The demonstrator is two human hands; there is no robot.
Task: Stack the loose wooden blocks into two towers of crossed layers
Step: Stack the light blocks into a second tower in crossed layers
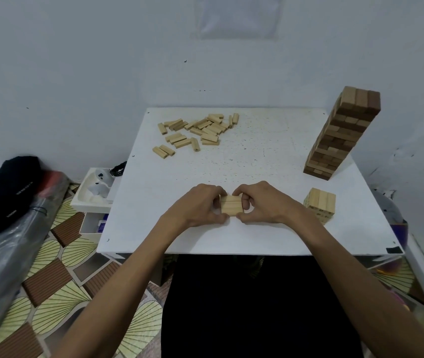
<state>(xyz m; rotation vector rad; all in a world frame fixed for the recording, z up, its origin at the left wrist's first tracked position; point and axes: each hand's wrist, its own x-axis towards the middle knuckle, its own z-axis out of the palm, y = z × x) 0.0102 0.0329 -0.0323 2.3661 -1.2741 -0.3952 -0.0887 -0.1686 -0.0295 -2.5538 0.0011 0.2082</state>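
Near the front middle of the white table (257, 233), a small set of pale wooden blocks (231, 204) lies side by side. My left hand (203, 204) presses on its left end and my right hand (260, 201) on its right end. A short stack of pale blocks (320, 204) stands just right of my right hand. At the far right a tall tower of darker crossed layers (342, 135) rises and seems to lean left. Several loose pale blocks (198, 130) are scattered at the far left of the table.
A white tray with small items (94, 192) sits beside the table's left edge. A black cap (9, 187) rests on a plastic-wrapped bundle (4, 254) on the left. The patterned floor (58, 285) shows below. The wall stands close behind the table.
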